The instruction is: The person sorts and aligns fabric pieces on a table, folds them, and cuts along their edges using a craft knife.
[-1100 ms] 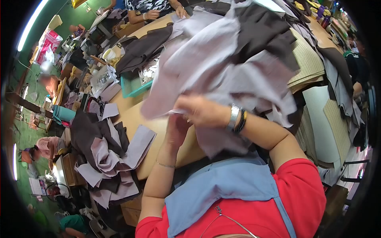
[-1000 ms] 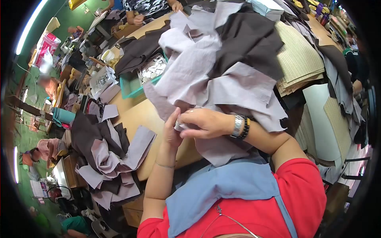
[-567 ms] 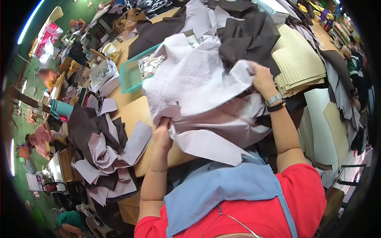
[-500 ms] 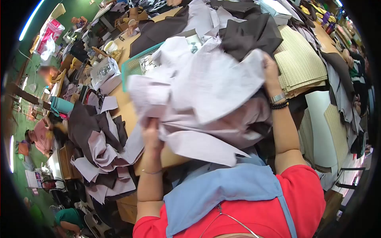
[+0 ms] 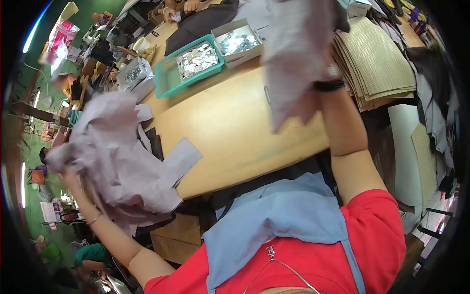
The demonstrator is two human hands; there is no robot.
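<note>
My left hand is out at the far left, closed on a mauve-grey cloth that spreads over the pile there. Its fingers are partly hidden by the cloth and blurred. At the back right, another mauve-grey cloth is raised above the table, smeared by motion. My right hand is behind that cloth, with only the wrist and its black bracelet showing; the cloth moves with it. A small flat cloth piece lies on the table's left edge, by the left pile.
A teal basket with small pale pieces and a cardboard box of shiny pieces stand on the wooden table. Quilted cream sheets are stacked at right. Another person's hands are at the far edge.
My hands have moved apart from the bundle held over the table. The left swung left with cloth; the right moved up and forward with cloth. The tabletop, basket and box are now uncovered.
</note>
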